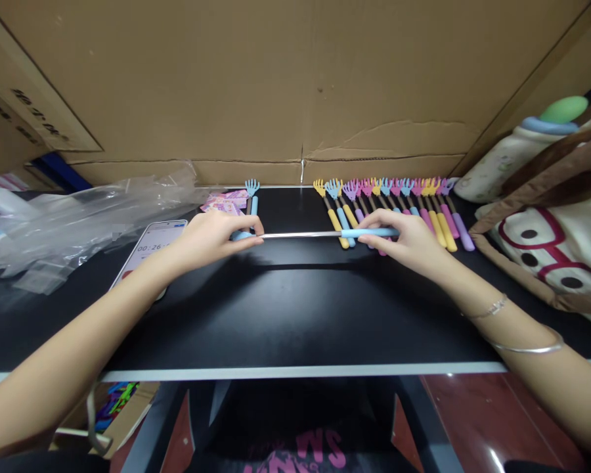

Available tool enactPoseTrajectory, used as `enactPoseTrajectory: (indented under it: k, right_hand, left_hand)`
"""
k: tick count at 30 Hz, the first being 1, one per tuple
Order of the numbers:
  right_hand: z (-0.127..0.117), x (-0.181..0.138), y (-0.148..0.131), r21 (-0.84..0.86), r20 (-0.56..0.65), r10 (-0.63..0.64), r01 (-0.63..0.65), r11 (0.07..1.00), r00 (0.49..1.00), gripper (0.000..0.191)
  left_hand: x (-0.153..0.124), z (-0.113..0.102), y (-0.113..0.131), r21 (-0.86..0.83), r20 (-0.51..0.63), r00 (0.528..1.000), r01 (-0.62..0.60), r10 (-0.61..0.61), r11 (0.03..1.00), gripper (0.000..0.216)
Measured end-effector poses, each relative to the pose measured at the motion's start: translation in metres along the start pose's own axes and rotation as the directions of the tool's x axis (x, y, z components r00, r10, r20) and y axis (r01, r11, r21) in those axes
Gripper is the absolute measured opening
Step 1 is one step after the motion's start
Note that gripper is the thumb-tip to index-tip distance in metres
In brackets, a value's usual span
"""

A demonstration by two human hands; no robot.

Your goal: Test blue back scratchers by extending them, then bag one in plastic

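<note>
A telescopic back scratcher [303, 234] with a blue handle and silver rod is held level above the black table [276, 328], its rod drawn out. At its left end, my left hand [217, 236] pinches the blue claw end, which the fingers partly hide. My right hand [398, 240] grips the blue handle. Behind my right hand lies a row of several back scratchers [438, 217] in yellow, blue, purple and pink, claws towards the back. One more blue back scratcher [252, 197] lies just beyond my left hand, beside pink printed cards [226, 202].
Clear plastic bags [93, 217] lie at the left, near a phone [150, 246] showing a timer. Cardboard [285, 85] stands along the back. At the right are a bottle [515, 154] and a fabric bag [546, 249]. Below left sits a box of colourful items [121, 407].
</note>
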State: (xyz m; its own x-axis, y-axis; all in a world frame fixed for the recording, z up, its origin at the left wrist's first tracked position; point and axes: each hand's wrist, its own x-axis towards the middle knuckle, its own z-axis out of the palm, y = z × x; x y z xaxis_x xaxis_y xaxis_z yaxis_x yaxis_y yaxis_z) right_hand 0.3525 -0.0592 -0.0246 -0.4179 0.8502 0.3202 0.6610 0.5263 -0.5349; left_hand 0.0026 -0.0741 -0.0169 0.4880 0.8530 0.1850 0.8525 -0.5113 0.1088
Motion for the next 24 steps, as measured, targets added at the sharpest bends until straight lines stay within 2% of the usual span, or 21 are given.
enactPoseTrajectory:
  k: [6,12,19,24]
  right_hand:
    - [-0.0009,-0.0008,-0.0012,0.012,0.015,0.002,-0.002,1.0,1.0,0.028]
    - [-0.0049,-0.0016,-0.003,0.074,0.072,0.021,-0.027,0.997,0.997,0.032]
    - [-0.0018,0.001,0.0038,0.306,0.279,0.026,-0.115,0.945,0.96,0.039]
    - [-0.0015,0.0017,0.0027,0.355,0.378,0.04,-0.185,0.916,0.925,0.041]
  left_hand:
    - [-0.0024,-0.0007,0.0067,0.162,-0.13,0.991,-0.02,0.042,0.987,0.032]
    - [-0.0036,-0.001,0.0084,0.267,-0.26,0.957,-0.057,0.129,0.962,0.033]
    - [-0.0036,-0.0037,0.0072,0.348,-0.267,0.937,-0.126,0.227,0.929,0.038]
    - [-0.0034,-0.0093,0.0102,0.326,-0.215,0.961,-0.097,0.174,0.94,0.043]
